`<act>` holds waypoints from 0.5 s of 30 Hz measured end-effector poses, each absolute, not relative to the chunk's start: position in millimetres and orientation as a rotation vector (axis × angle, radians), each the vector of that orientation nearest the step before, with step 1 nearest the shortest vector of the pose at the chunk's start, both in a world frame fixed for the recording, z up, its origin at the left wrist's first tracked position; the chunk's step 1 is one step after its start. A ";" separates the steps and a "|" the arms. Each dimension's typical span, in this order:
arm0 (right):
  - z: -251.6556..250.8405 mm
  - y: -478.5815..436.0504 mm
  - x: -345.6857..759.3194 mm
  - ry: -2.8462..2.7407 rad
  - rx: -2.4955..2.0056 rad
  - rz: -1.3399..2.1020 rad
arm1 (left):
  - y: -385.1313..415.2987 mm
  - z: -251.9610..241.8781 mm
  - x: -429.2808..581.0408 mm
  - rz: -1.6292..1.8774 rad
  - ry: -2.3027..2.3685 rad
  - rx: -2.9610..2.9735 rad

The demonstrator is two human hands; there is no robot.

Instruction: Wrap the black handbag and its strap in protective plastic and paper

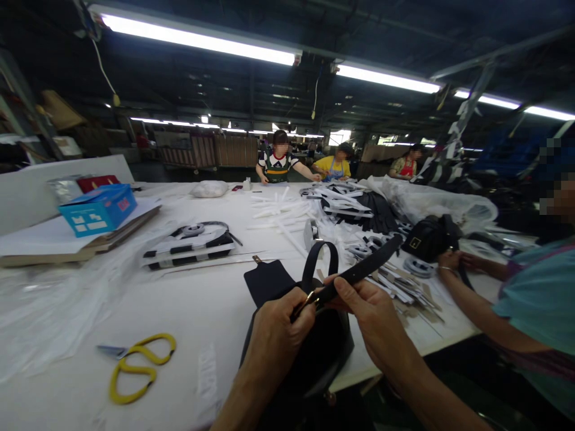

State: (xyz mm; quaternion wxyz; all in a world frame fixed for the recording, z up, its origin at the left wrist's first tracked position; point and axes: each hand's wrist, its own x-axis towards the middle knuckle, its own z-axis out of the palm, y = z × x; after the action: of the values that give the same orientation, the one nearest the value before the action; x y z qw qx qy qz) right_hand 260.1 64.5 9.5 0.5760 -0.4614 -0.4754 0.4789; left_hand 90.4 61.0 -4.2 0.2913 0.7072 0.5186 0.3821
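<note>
I judge the work partway done: the black strap (368,266) is in my hands and its gold fitting (309,297) sits at the top of the black bag (323,353), but I cannot tell whether it is hooked on. The strap's far end trails loose over the surface (193,311) to my right. My left hand (281,332) closes its fingers around the fitting end, and my right hand (375,314) pinches the strap just beside it between thumb and forefinger. The bag rests at the near edge of the surface, directly under both hands.
</note>
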 end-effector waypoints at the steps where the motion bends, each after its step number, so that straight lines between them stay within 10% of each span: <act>1: 7.8 63.6 259.7 -1.145 -1.102 1.065 | 60.9 -4.3 91.4 1.021 1.402 1.900; 10: -13.7 44.4 249.8 -1.879 -0.836 0.030 | 61.6 -8.4 97.6 1.124 1.469 1.800; 15: -3.0 47.0 267.3 -1.991 -0.753 0.006 | 59.1 -0.8 81.8 1.094 0.999 1.712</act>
State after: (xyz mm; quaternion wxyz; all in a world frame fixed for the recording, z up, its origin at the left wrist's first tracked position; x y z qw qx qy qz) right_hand 267.3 47.0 -3.0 0.4851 -0.3092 -0.8180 0.0023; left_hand 81.8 59.1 -0.8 0.4249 0.6846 0.3994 0.4375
